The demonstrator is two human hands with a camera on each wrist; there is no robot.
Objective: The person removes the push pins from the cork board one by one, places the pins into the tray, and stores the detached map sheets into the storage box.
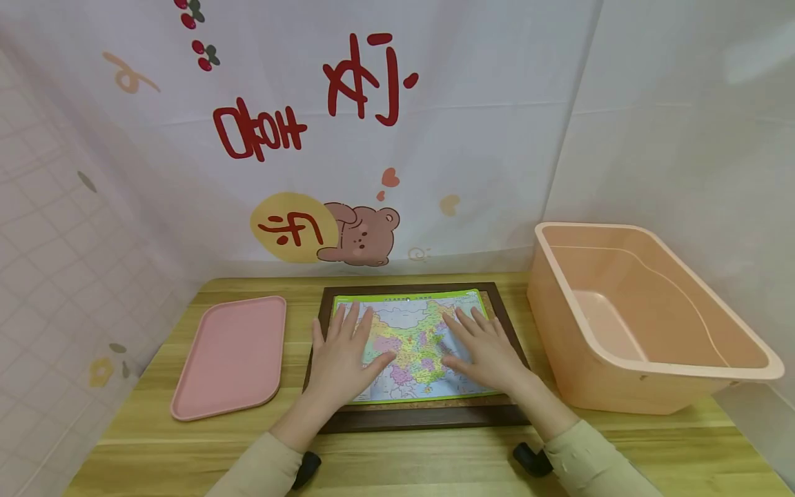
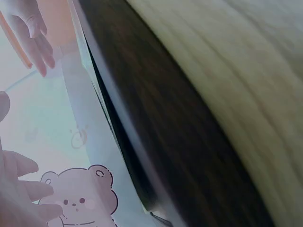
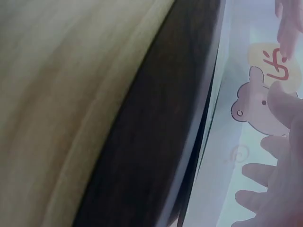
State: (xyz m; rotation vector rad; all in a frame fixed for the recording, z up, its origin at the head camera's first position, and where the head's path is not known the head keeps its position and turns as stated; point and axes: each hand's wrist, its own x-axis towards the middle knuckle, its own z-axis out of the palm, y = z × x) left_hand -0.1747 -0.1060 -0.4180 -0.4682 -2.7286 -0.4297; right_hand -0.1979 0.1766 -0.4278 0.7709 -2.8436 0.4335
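A colourful map of China (image 1: 410, 345) with a green border lies inside a dark wooden frame (image 1: 428, 417), and a strip of cork backing (image 1: 491, 304) shows beside it. My left hand (image 1: 340, 359) is spread flat over the map's left part, fingers pointing away from me. Over the right part lies my right hand (image 1: 487, 352), its fingers likewise straight and apart. Both thumbs point inward, leaving the map's middle in sight between them. In the left wrist view the frame's edge (image 2: 151, 109) runs close by; the right wrist view shows the frame too.
On the wooden table (image 1: 149, 442), a pink tray (image 1: 232, 355) lies left of the frame. A large peach plastic tub (image 1: 596, 366) stands close on the right. Two black objects (image 1: 533, 460) sit by my wrists. Behind the table hangs a printed white cloth (image 1: 472, 138).
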